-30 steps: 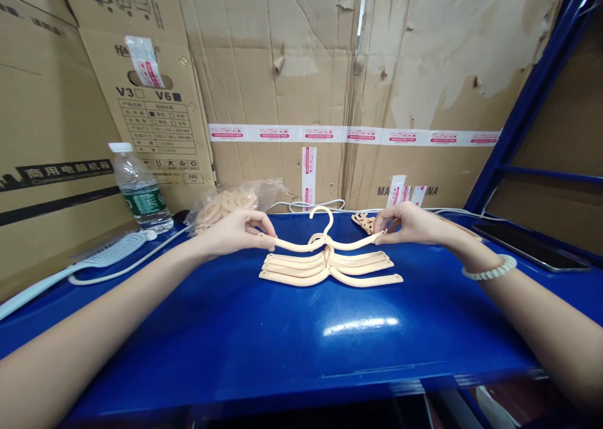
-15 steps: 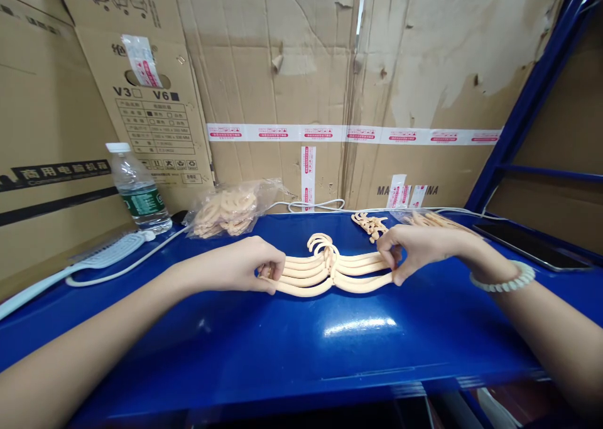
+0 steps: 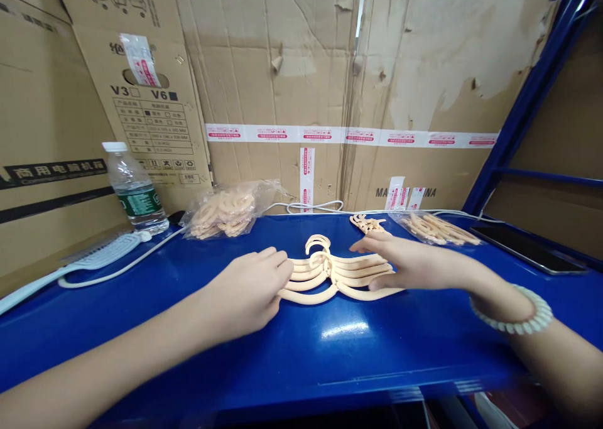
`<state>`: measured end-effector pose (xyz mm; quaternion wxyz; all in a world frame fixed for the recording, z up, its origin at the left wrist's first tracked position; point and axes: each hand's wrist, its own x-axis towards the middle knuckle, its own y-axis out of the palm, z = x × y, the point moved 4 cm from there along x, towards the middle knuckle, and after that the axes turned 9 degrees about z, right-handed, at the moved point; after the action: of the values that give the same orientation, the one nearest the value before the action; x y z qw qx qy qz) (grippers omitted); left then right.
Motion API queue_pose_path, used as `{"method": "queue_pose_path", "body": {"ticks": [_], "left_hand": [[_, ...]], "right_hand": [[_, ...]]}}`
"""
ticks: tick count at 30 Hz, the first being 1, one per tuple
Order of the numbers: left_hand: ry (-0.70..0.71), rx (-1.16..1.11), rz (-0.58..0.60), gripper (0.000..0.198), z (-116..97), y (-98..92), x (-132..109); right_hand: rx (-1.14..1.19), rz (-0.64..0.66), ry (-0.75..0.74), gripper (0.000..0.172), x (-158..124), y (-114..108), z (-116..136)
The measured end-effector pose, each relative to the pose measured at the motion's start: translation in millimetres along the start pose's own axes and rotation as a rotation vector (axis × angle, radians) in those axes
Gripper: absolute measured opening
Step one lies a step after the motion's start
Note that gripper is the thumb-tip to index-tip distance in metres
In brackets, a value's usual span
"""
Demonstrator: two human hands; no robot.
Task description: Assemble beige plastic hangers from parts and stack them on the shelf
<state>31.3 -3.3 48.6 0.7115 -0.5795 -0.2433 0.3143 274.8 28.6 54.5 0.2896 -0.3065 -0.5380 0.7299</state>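
Several beige hangers (image 3: 308, 298) lie nested together on the blue tabletop (image 3: 301, 353), their curved hooks pointing away from me. My left hand (image 3: 257, 287) is closed round their left ends, with its fingers curled over them. Over the right arms of the hangers, my right hand (image 3: 400, 262) is spread, its thumb and fingers apart. Small beige pieces (image 3: 367, 223) lie just behind my right hand.
A clear bag of beige rings (image 3: 226, 210) and a water bottle (image 3: 136, 193) stand back left, near a pale blue brush (image 3: 108, 251). Bagged beige sticks (image 3: 438, 229) and a dark phone (image 3: 527, 249) lie back right. Cardboard (image 3: 282, 90) walls the back.
My right hand has let go of the hangers' right ends and opened above them. My left hand has turned palm down over the left ends. The hangers now lie flatter, slightly nearer me.
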Motion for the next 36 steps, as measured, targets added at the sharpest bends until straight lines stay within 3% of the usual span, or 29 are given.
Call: {"method": "queue_pose_path", "body": {"ticks": [5, 8, 11, 17, 21, 26, 32, 36], "left_hand": [[-0.021, -0.022, -0.090, 0.019, -19, 6.9, -3], [0.028, -0.154, -0.165, 0.018, -23, 9.7, 0], [0.070, -0.266, -0.206, 0.039, -30, 15.8, 3], [-0.028, -0.350, -0.025, 0.061, -35, 35.3, 2], [-0.047, -0.355, -0.005, 0.066, -23, 39.2, 7], [-0.100, -0.281, 0.002, 0.063, 7, 43.6, 37], [-0.081, -0.256, -0.080, 0.057, 42, 46.8, 76], [-0.026, -0.308, -0.250, 0.044, 38, 38.5, 71]], "right_hand": [[-0.017, 0.093, 0.002, 0.080, 7, 22, 14], [-0.036, 0.060, 0.021, 0.085, 10, 25, 11], [-0.028, 0.046, 0.025, 0.084, 12, 28, 11], [-0.043, 0.020, 0.060, 0.071, 23, 47, 20], [-0.098, -0.078, 0.068, 0.068, 37, 55, 16], [-0.174, -0.100, 0.118, 0.070, 73, 48, -2], [-0.185, -0.072, 0.168, 0.069, 114, 32, -24], [-0.189, -0.092, 0.159, 0.068, 115, 30, -32]]}}
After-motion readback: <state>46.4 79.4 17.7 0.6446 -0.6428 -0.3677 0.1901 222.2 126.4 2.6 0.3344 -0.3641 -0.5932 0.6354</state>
